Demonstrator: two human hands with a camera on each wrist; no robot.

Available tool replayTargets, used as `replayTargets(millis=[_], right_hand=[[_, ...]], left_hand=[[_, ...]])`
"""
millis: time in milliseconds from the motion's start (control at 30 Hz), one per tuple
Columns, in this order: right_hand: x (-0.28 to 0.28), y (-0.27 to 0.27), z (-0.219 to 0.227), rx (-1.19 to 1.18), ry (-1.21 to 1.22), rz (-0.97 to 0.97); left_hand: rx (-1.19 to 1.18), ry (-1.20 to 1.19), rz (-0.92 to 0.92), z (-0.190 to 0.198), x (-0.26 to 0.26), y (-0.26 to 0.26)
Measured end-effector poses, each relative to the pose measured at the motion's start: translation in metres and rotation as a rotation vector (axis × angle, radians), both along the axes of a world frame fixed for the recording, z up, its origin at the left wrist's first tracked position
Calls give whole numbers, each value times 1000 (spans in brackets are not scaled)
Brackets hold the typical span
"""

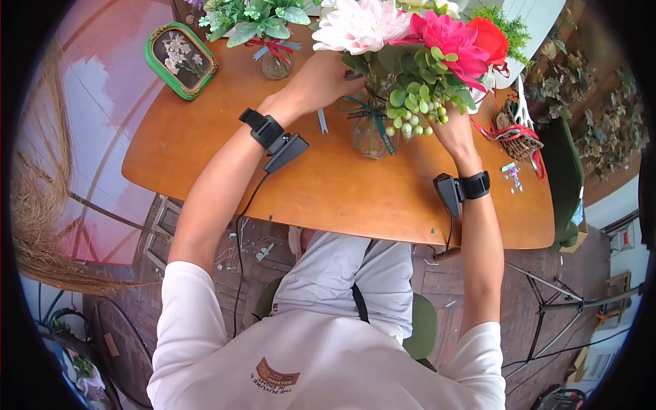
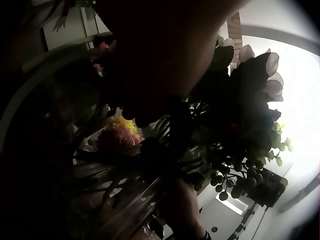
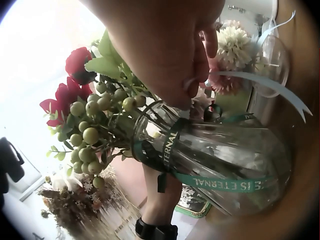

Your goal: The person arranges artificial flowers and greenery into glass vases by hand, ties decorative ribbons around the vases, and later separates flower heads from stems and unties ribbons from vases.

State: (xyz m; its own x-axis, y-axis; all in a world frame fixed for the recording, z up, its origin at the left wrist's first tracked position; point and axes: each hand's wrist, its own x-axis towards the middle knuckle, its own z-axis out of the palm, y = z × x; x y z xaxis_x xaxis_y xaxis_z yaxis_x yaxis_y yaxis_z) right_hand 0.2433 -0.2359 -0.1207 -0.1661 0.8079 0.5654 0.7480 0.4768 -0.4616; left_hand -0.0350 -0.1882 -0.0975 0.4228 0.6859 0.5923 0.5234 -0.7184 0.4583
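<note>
A clear glass vase (image 1: 371,140) holds artificial flowers: a large pale pink bloom (image 1: 359,27), a magenta one (image 1: 449,46), a red one (image 1: 488,41) and green berries (image 1: 410,125). Dark green lettered ribbon (image 3: 220,183) circles its neck and trails down the glass. My left hand (image 1: 331,79) reaches to the vase's left side, fingertips partly behind leaves. On the other side my right hand (image 1: 452,128) goes in behind the berries. In the right wrist view my right hand (image 3: 165,55) has curled fingers right at the neck; I cannot tell what either hand grips.
A smaller vase (image 1: 277,65) with greenery and red ribbon stands at the back left of the wooden table (image 1: 273,164). Beside it lies a green-framed flower picture (image 1: 180,60). To the right are a woven basket (image 1: 519,137) with red ribbon and some paper scraps (image 1: 511,174).
</note>
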Motion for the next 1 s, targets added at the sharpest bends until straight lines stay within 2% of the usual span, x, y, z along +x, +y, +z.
replayTargets(millis=[67, 100, 200, 233, 400, 500, 567, 600, 667, 733, 800, 867, 933, 1000], right_hand=[[-6, -9, 11, 68, 47, 13], [-8, -17, 17, 31, 117, 0], [-5, -21, 19, 22, 215, 37], [-6, -29, 26, -132, 270, -5], [-12, -62, 38, -337, 278, -60], [-6, -60, 19, -321, 408, 27], [-10, -63, 11, -321, 523, 65], [-12, -65, 8, -321, 529, 57], [-21, -73, 8, -254, 530, -7], [-26, -79, 12, -298, 513, -63], [-31, -82, 9, -137, 481, -100], [-35, -84, 5, -94, 500, -94], [-40, -86, 1, -50, 518, -89], [-45, -87, -5, -86, 692, -42]], left_hand=[[61, 49, -20, 10, -3, -12], [-50, 173, 37, 20, -8, -24], [-24, 124, 73, 29, -14, -43], [31, 4, 54, 22, -14, -42], [52, 21, 88, 15, -24, -63], [34, -22, 112, 14, -20, -81], [193, -48, 123, 8, -16, -89], [191, -43, 114, 6, -13, -93], [333, 18, 164, 1, -3, -102], [367, 30, 157, -1, 8, -111], [389, 97, 238, -2, 18, -119], [451, 58, 206, -10, 27, -119], [449, 144, 253, -15, 33, -122], [464, 142, 244, -21, 35, -121]])
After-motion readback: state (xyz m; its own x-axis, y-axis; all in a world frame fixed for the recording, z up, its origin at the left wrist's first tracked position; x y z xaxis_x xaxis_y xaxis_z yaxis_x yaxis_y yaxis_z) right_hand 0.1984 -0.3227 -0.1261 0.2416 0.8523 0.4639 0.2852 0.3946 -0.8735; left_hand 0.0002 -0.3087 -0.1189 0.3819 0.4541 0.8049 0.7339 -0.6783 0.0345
